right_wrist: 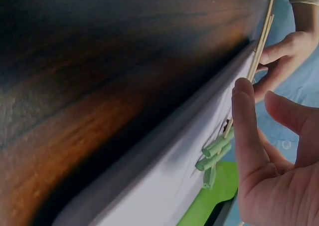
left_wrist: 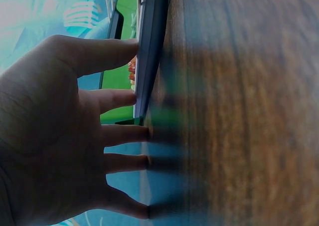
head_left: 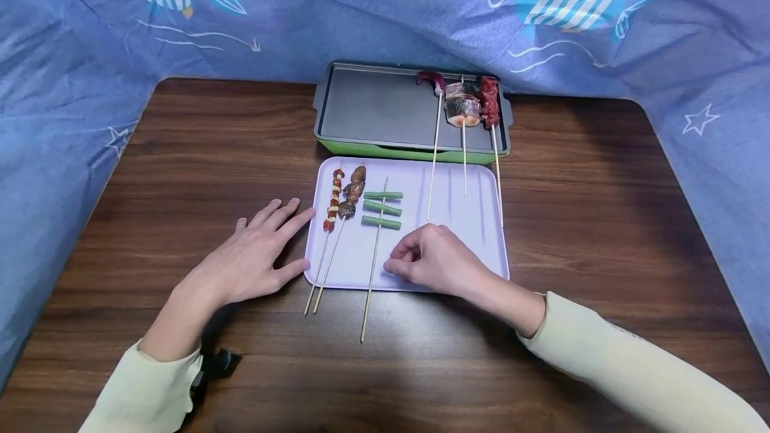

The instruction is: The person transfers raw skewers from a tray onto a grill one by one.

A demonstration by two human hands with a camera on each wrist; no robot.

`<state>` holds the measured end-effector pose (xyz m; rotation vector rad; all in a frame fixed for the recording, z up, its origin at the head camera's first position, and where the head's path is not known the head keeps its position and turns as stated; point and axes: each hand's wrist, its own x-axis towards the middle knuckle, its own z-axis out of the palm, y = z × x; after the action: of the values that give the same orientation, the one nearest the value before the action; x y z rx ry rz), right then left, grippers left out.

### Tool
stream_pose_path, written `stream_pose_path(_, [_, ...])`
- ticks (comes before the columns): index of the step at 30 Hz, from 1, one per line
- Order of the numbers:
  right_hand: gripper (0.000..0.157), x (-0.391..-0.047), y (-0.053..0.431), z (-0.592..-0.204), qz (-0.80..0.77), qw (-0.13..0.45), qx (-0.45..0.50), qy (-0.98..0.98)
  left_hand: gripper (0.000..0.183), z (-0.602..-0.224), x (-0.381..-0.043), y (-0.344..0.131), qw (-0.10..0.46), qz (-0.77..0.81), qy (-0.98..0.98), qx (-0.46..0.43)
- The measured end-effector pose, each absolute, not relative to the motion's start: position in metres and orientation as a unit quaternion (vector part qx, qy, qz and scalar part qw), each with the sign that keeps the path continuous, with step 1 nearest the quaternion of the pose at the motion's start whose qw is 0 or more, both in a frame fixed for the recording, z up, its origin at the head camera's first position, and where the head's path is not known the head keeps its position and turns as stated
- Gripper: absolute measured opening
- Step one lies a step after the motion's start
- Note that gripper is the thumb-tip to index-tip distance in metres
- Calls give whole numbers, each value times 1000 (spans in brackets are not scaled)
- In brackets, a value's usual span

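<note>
Green veggie skewer: lying on the lilac tray, around the middle, three green pieces sitting crosswise on the wooden stick, tip pointing at the grill and bottom end poking out past the near edge.
Right hand: hanging over the tray just right of that stick, fingers bending loosely, and the right wrist cam is showing a gap between thumb and index finger, so it's gripping nothing.
Left hand: spreading its fingers wide by the tray's left side, thumb and index finger touching the rim, the others reaching down toward the wood, not gripping anything.
Tray neighbors: a red-and-yellow skewer and a brown meat skewer are lying left of the green one, their sticks also overhanging the near edge.
Grill: sitting right behind the tray, dark plate over a green base, with a tentacle skewer, a fish skewer and a red meat skewer lining up at its right end, sticks reaching out over the tray.
Backdrop: blue fish-print cloth is hanging behind the brown wood table.
Sleeves: pale yellow-green, covering both forearms.
</note>
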<state>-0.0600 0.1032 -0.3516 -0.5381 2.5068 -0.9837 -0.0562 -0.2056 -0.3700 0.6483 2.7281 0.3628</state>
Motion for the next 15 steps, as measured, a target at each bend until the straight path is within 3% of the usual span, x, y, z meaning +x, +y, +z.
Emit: stream_pose_path(15, [18, -64, 89, -366, -344, 168, -174, 907, 78, -370, -55, -205, 156, 129, 953, 224])
